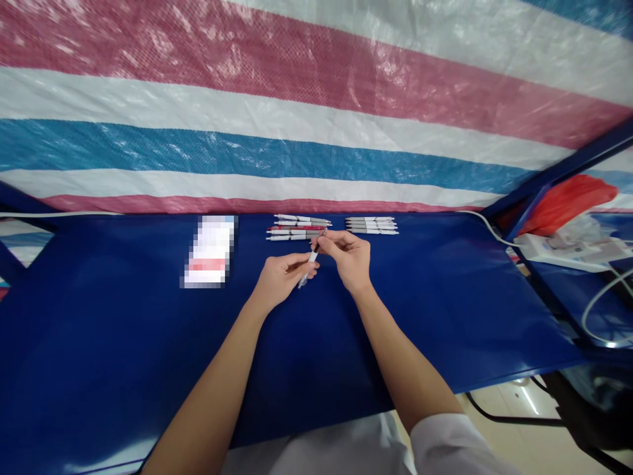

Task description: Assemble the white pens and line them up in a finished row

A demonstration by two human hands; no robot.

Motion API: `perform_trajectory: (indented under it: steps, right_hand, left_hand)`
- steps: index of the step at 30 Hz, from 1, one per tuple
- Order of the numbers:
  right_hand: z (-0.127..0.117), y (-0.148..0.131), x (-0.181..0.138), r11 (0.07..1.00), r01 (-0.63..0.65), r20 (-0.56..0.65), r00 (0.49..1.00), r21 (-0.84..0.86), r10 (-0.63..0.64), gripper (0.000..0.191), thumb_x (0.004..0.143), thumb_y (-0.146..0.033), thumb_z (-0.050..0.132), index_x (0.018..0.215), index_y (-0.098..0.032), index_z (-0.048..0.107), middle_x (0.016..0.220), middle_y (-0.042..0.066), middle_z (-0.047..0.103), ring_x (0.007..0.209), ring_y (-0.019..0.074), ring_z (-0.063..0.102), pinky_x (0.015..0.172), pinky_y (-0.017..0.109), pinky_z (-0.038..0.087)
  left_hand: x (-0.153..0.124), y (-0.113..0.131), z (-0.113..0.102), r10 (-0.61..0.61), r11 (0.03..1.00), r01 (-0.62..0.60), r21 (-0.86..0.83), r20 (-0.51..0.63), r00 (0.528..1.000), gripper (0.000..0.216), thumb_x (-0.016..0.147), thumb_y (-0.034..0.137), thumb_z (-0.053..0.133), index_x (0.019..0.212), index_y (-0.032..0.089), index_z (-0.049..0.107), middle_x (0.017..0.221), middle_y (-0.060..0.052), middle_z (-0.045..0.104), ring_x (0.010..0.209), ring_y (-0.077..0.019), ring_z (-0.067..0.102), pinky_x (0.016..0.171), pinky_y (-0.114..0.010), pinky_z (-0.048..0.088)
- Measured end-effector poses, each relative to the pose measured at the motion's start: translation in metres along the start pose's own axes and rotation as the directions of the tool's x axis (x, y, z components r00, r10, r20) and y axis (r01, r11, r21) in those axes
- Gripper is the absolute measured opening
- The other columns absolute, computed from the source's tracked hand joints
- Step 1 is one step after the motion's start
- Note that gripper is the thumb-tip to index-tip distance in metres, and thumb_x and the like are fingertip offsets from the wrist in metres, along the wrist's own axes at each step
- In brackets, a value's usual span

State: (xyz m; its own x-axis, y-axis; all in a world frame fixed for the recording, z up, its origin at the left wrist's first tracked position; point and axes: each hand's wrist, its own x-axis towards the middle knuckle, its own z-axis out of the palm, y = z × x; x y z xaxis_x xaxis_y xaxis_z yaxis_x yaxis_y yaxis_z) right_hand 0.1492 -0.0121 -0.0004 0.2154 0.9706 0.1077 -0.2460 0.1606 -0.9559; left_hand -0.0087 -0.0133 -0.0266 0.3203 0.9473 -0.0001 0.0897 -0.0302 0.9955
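Both my hands meet over the middle of a blue table [123,343]. My left hand [279,277] is closed round the lower part of a white pen [310,260], which tilts up to the right. My right hand [349,257] pinches the pen's upper end with its fingertips. Just behind my hands lies a row of several white and red pens [297,227]. A second, smaller group of white pens [372,225] lies to the right of it.
A blurred white and red packet [210,251] lies to the left of the pens. A striped tarpaulin [297,119] hangs behind the table. At the right are a white power strip [568,251] with cables and a red bag [564,201].
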Motion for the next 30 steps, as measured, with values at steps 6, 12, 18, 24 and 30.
perform_trajectory:
  steps: [6,12,18,24,30]
  right_hand:
    - [0.004,0.0,0.0,0.997,0.011,-0.038,0.999,-0.074,-0.013,0.022,0.068,-0.039,0.08,0.077,-0.021,0.071,0.074,0.002,0.077,0.071,0.0186,0.073,0.062,0.03,0.06]
    - [-0.001,-0.002,0.009,0.996,0.012,0.067,0.998,-0.087,-0.006,0.02,0.069,-0.036,0.081,0.08,-0.022,0.074,0.079,0.001,0.078,0.08,0.0203,0.075,0.076,0.035,0.062]
    - [-0.013,-0.01,0.018,0.955,0.008,0.226,0.972,-0.295,0.062,0.022,0.073,-0.039,0.078,0.088,-0.022,0.079,0.084,0.001,0.079,0.078,0.0178,0.074,0.075,0.032,0.06]
    - [-0.03,-0.013,0.03,0.935,-0.047,0.233,0.963,-0.352,0.136,0.032,0.076,-0.045,0.075,0.098,-0.023,0.078,0.089,0.004,0.079,0.083,0.0199,0.075,0.068,0.03,0.06]
    - [-0.052,-0.007,0.042,0.688,0.248,0.317,0.948,-0.682,-0.027,0.027,0.085,-0.043,0.066,0.104,-0.027,0.077,0.1,0.003,0.079,0.088,0.0241,0.075,0.084,0.039,0.058]
  left_hand:
    - [-0.001,0.001,0.001,0.022,0.999,-0.023,-0.044,-0.023,1.0,0.033,0.08,0.044,0.073,0.101,0.019,0.076,0.087,-0.007,0.078,0.073,-0.0227,0.075,0.074,-0.037,0.062]
    - [0.0,0.007,-0.001,-0.014,0.997,0.009,-0.082,-0.055,0.998,0.034,0.078,0.045,0.075,0.098,0.018,0.076,0.086,-0.008,0.078,0.071,-0.0228,0.074,0.072,-0.038,0.062]
    - [0.0,0.011,-0.009,-0.04,0.994,0.033,-0.101,-0.067,0.997,0.034,0.077,0.045,0.076,0.097,0.018,0.076,0.085,-0.008,0.078,0.07,-0.0226,0.074,0.073,-0.038,0.062]
    - [0.001,0.008,-0.014,-0.051,0.994,0.042,-0.099,-0.094,0.994,0.033,0.077,0.045,0.076,0.099,0.019,0.076,0.088,-0.008,0.078,0.072,-0.0227,0.074,0.074,-0.038,0.062]
    - [0.004,0.01,-0.017,-0.05,0.997,0.041,-0.071,-0.128,0.99,0.03,0.078,0.044,0.075,0.095,0.019,0.077,0.087,-0.007,0.077,0.07,-0.0213,0.073,0.07,-0.035,0.062]
